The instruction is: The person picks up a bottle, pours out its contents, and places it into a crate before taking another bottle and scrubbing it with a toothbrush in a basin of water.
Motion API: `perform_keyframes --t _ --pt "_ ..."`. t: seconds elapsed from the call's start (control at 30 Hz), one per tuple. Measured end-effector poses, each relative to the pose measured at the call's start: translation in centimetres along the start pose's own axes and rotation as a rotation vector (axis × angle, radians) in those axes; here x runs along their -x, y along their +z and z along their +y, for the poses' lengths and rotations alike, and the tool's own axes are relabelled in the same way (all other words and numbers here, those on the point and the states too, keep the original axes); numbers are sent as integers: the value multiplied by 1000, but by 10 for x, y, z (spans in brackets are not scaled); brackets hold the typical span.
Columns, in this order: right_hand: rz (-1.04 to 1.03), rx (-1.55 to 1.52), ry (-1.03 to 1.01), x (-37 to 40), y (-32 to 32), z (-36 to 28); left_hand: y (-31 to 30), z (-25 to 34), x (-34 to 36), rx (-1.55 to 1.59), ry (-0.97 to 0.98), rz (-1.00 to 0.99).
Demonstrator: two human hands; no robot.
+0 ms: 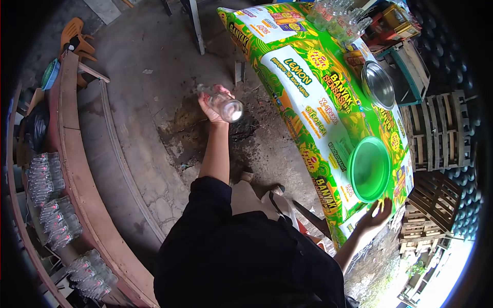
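My left hand is wrapped round a clear glass bottle, held out over the concrete floor with its round base tilted up at me. By the near rim of a green plastic basin is my right hand, its fingers apart and nothing in them. The basin sits on a table covered with a bright green printed sheet. Farther along that table stands a shiny metal bowl, and at its far end is a group of glass bottles.
On the left, a long brown counter runs alongside me, with stacked glass bottles behind it. An orange chair is at the far left. Wooden pallets lean at the right. A metal post rises near the table's far end.
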State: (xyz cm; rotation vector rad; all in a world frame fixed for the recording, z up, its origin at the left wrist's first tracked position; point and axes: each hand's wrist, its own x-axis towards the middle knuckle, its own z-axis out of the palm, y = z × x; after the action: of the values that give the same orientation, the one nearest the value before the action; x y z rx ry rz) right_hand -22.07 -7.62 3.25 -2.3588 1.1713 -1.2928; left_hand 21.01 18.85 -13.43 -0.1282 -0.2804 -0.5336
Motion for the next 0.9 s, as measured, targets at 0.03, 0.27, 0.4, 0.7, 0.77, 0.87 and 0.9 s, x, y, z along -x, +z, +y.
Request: perform_keyframes --t 0.03,0.27,0.4,0.7,0.77,0.87,0.9 --pt "19 7 -15 0 -13 10 -12 3 1 147 27 212" --pt "-36 56 -7 15 -70 37 -51 47 6 341 116 597" --pt "-80 64 22 26 -85 61 -3 43 -4 404 117 656" --pt "-62 121 -32 50 -126 93 74 -11 3 316 -116 443" --pt "-56 163 -57 54 -135 100 92 -30 1 339 -183 414" --pt "-18 145 -2 59 -142 112 119 -57 -4 321 -177 384" --pt "-12 136 -4 61 -143 112 128 -65 -9 285 -126 466"
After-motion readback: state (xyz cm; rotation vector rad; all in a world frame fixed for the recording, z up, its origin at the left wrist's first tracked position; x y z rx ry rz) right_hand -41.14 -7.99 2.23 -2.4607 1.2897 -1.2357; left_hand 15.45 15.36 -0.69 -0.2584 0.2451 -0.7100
